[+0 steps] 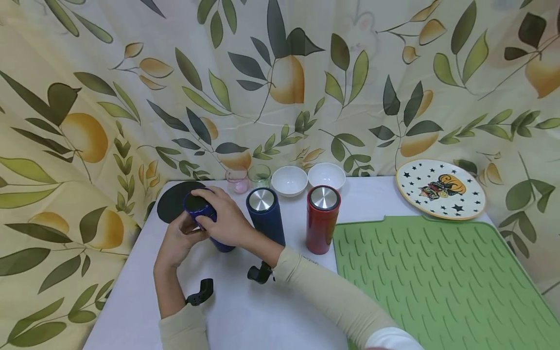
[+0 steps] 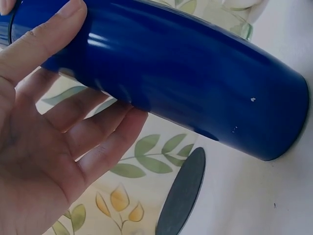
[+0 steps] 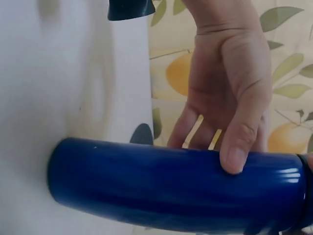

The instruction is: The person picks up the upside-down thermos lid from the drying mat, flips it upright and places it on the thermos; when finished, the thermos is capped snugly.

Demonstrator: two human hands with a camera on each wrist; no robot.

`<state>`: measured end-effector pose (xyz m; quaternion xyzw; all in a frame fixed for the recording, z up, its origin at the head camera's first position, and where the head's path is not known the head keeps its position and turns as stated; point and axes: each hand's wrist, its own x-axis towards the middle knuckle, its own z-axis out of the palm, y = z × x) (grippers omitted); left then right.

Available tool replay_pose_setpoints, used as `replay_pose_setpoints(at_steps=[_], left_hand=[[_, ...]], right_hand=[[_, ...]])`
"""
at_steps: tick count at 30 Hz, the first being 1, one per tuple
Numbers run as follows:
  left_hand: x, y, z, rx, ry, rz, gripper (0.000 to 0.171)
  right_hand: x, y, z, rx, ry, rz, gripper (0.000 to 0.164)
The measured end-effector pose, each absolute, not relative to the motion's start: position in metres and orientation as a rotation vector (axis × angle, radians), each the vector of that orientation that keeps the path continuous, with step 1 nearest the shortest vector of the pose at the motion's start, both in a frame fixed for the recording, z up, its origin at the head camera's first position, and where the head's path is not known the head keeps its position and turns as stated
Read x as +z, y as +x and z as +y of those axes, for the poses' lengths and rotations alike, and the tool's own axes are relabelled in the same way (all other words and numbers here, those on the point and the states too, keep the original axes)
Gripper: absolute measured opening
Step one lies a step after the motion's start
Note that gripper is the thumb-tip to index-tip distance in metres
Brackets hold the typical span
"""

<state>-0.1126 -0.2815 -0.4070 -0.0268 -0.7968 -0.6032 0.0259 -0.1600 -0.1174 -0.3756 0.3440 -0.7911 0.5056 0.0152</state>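
A glossy blue thermos point(image 1: 223, 246) stands at the left of the table, its base on the white cloth. My left hand point(image 1: 177, 241) grips its upper body from the left, thumb pressed along the side in the left wrist view. Over the top, my right hand point(image 1: 228, 218) holds the thermos's dark lid point(image 1: 195, 201) between thumb and fingers. Only a sliver of the right fingertips point(image 3: 310, 161) shows at the right wrist view's edge. Right beside the right forearm stands a dark blue thermos point(image 1: 265, 218) with a silver top, and a red thermos point(image 1: 323, 221) is further right.
A black round mat point(image 1: 168, 201) lies behind the hands. Along the back are a pink glass point(image 1: 237, 181), a green glass point(image 1: 260, 175) and two white bowls point(image 1: 289, 182). A green ribbed mat point(image 1: 437, 282) covers the right side, with a star-patterned plate point(image 1: 411, 182) at its back edge.
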Motion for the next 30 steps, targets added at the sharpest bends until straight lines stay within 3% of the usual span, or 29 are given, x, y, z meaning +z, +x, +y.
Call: replay_pose_setpoints(at_steps=[9, 15, 21, 30], left_hand=[[-0.407, -0.112, -0.281, -1.882, -0.086, -2.444, 0.058], [-0.406, -0.112, -0.283, -1.859, -0.103, -2.47, 0.062], [-0.406, -0.112, -0.283, -1.867, -0.116, -2.465, 0.063], [-0.423, -0.117, -0.29, -1.904, -0.117, -2.441, 0.059]], right_hand=[[-0.387, -0.156, -0.135, 1.291, 0.773, -2.43, 0.062], [-0.39, -0.159, -0.127, 1.593, 0.958, -2.365, 0.073], [-0.385, -0.164, -0.12, 1.69, 1.156, -2.322, 0.063], [-0.389, -0.159, -0.131, 1.467, 0.901, -2.375, 0.058]])
